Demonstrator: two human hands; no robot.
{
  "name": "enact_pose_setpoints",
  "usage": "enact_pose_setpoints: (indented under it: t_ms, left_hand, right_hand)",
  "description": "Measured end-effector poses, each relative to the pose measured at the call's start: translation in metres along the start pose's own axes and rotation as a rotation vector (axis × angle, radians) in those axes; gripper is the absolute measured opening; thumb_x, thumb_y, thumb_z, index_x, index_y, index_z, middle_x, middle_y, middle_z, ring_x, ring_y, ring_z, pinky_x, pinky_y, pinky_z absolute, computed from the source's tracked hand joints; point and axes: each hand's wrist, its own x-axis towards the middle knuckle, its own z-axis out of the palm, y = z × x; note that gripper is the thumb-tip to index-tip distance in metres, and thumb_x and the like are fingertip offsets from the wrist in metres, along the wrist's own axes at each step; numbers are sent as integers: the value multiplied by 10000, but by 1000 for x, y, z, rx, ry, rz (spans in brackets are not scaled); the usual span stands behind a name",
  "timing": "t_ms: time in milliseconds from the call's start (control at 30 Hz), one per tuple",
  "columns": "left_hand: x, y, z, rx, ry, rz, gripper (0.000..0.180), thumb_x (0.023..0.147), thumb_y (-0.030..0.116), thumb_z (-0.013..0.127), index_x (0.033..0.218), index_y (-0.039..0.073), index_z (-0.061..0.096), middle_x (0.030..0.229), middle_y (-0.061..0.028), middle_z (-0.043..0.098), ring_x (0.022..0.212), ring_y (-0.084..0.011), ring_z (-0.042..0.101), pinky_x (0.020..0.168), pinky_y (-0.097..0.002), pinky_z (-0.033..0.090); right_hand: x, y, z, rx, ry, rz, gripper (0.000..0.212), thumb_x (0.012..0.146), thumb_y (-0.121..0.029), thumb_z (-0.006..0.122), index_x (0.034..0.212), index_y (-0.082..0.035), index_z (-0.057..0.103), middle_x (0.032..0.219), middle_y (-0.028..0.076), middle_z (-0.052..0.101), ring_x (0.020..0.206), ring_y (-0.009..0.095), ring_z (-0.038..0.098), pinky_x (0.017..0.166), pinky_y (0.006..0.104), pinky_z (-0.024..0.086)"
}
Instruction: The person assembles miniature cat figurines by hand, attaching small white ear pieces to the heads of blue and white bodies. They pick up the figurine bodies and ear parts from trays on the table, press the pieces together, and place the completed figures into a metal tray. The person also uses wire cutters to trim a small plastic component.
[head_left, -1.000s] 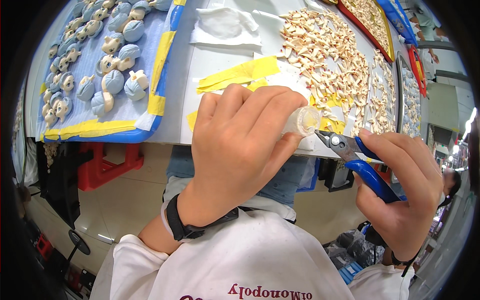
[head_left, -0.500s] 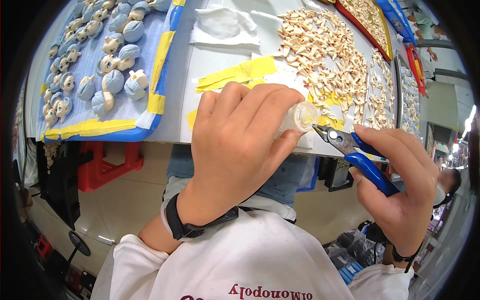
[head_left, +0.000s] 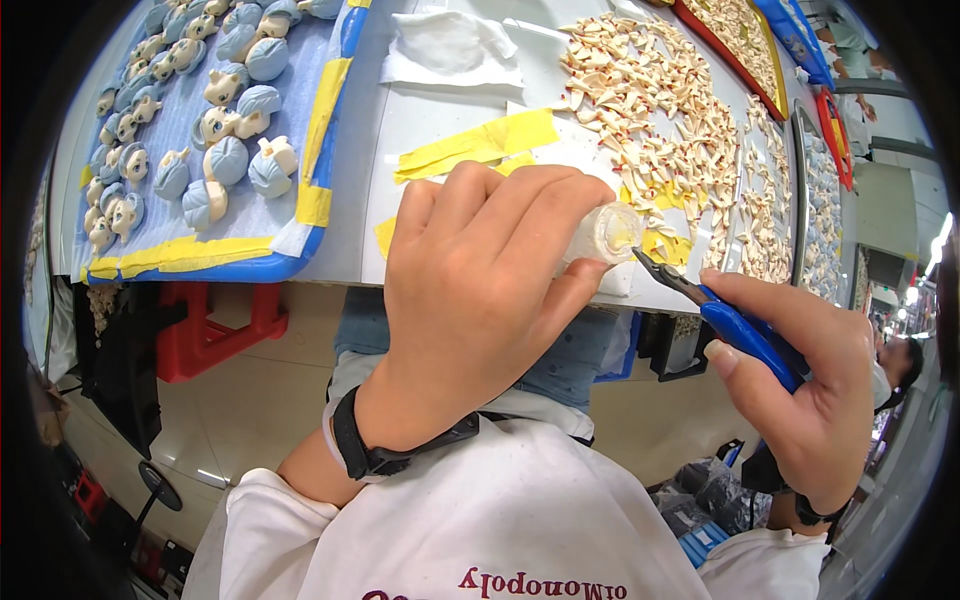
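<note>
My left hand (head_left: 490,260) is closed round a small clear bottle (head_left: 606,234), tilted so that its open end faces right. In my right hand (head_left: 800,370) are flush cutters with blue grips (head_left: 748,342). Their dark jaws point up and left, with the tip at the bottle's mouth; whether it touches the rim I cannot tell. Behind the bottle lies a heap of small cream-coloured pieces (head_left: 650,110), some with red tips. Strips of yellow tape (head_left: 480,143) are stuck to the table beyond my left hand.
At the left stands a blue tray (head_left: 270,268) with doll heads with light blue hair (head_left: 225,160). A white cloth (head_left: 450,50) lies at the back. Further trays of pieces, one red-rimmed (head_left: 735,75), line the right. A red stool (head_left: 225,335) stands under the table.
The cutters have turned in my right hand, so their jaws now show edge-on. My right thumb has shifted along the grip. The left hand and bottle have moved slightly right.
</note>
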Motion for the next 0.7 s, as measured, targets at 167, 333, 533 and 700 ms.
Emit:
enact_pose_setpoints:
  t_ms: [167,333,533,700]
  left_hand:
    - [-1,0,0,-2,2,-3,379,613,108,762,974,118,648,952,-33,660,823,-229,577,712,-323,387]
    - [1,1,-1,-12,-1,1,377,615,104,760,974,119,647,955,-28,659,818,-225,573,710,-321,383]
    - [-2,-1,0,2,2,-2,376,614,103,760,971,122,647,956,-24,658,817,-220,572,707,-319,381]
    - [1,0,0,-14,4,9,366,617,101,757,965,120,647,946,-21,659,807,-219,570,702,-318,382]
  right_hand:
    - [1,-7,-3,-63,-25,10,353,693,-141,658,1019,-8,683,813,135,681,690,185,636,667,255,469]
    - [1,-7,-4,-30,-49,24,352,727,-166,633,1027,13,673,704,107,650,581,150,584,590,243,441]
    - [5,-9,-5,58,-150,91,342,781,-178,589,1011,67,652,614,80,595,505,108,526,504,233,406]
    - [6,-13,-11,183,-218,242,335,820,-207,557,997,67,635,611,54,587,501,98,535,472,211,400]
